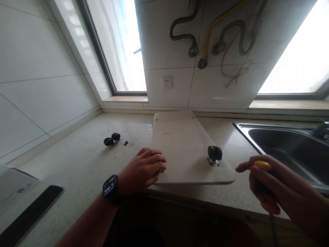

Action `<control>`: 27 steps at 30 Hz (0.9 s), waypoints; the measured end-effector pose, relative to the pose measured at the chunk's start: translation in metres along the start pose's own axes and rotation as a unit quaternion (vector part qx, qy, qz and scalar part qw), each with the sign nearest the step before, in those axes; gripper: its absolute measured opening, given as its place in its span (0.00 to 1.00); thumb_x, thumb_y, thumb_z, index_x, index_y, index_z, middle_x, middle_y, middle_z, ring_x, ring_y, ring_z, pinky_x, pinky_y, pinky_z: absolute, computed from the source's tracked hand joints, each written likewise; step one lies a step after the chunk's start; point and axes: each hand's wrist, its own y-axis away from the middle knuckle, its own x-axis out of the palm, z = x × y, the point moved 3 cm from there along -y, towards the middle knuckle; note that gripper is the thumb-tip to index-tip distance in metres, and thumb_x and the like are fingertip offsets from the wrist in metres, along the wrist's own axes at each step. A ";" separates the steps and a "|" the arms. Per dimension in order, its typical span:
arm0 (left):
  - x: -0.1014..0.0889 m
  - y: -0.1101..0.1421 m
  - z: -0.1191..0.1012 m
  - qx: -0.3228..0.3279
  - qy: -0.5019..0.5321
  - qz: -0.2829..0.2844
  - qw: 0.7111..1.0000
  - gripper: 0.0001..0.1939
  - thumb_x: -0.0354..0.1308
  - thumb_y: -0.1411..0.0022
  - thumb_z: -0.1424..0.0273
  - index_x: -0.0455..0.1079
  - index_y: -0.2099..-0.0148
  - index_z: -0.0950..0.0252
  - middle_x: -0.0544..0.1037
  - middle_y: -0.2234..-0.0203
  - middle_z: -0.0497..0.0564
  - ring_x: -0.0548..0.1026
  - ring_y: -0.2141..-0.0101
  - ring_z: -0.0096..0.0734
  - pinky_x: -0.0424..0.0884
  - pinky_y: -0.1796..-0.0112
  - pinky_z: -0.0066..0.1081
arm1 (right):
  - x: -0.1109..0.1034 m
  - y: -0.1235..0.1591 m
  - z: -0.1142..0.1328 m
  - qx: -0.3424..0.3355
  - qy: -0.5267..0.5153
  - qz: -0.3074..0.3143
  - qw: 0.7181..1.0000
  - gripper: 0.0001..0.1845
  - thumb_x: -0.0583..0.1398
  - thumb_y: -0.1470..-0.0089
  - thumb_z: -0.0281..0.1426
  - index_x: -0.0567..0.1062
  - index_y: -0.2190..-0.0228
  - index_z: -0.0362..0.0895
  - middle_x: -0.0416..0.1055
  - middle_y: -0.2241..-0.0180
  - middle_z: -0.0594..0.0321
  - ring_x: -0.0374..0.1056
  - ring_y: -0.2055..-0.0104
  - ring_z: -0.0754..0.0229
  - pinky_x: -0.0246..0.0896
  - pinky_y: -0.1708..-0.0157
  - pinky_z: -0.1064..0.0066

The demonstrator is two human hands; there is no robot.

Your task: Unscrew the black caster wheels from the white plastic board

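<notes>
A white board (183, 147) with rounded corners lies flat on the countertop. My left hand (146, 168), with a watch on the wrist, rests at its front left corner. The fingers curl down over a spot there, and a bit of metal (161, 170) shows under the fingertips; the rest is hidden. On the board's right front stands a black caster wheel (215, 153) on a metal plate. To the right of the board, my right hand (272, 185) is wrapped round a yellow and black screwdriver (262, 165), its shaft pointing down and the index finger stretched to the left.
Two loose black casters (112, 139) and a small pile of screws (125, 143) lie on the countertop (84, 164) at left. A steel sink (282, 151) is at right. At the left front are a white box (17, 187) and a long dark object (31, 216).
</notes>
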 end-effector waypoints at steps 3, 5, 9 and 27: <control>-0.004 0.003 0.003 -0.025 0.019 -0.008 0.999 0.13 0.60 0.33 0.75 0.72 0.48 0.59 0.80 0.48 0.49 0.72 0.43 0.40 0.61 0.42 0.42 | 0.017 -0.007 0.047 -0.083 -0.152 0.025 0.985 0.12 0.62 0.39 0.46 0.74 0.61 0.52 0.70 0.77 0.64 0.65 0.82 0.60 0.62 0.85 0.67; -0.005 0.004 0.005 -0.040 0.026 -0.017 0.999 0.14 0.59 0.33 0.75 0.72 0.46 0.59 0.80 0.48 0.48 0.72 0.43 0.39 0.61 0.41 0.42 | 0.032 -0.013 0.080 -0.144 -0.237 0.024 0.960 0.05 0.62 0.40 0.38 0.74 0.61 0.54 0.74 0.69 0.61 0.71 0.76 0.57 0.65 0.83 0.66; -0.004 0.004 0.006 -0.053 0.009 -0.017 0.998 0.13 0.59 0.32 0.74 0.72 0.46 0.58 0.80 0.48 0.49 0.72 0.45 0.40 0.62 0.42 0.43 | 0.071 -0.030 0.132 -0.248 -0.305 0.022 0.919 0.11 0.61 0.51 0.26 0.75 0.63 0.51 0.72 0.68 0.62 0.71 0.74 0.58 0.67 0.79 0.65; 0.000 0.005 0.004 -0.075 0.014 -0.041 0.996 0.23 0.57 0.31 0.71 0.64 0.36 0.63 0.78 0.45 0.57 0.73 0.45 0.44 0.68 0.43 0.47 | 0.151 -0.068 0.150 -0.298 -0.324 0.089 0.894 0.12 0.59 0.49 0.27 0.66 0.62 0.51 0.67 0.65 0.68 0.67 0.72 0.65 0.66 0.73 0.69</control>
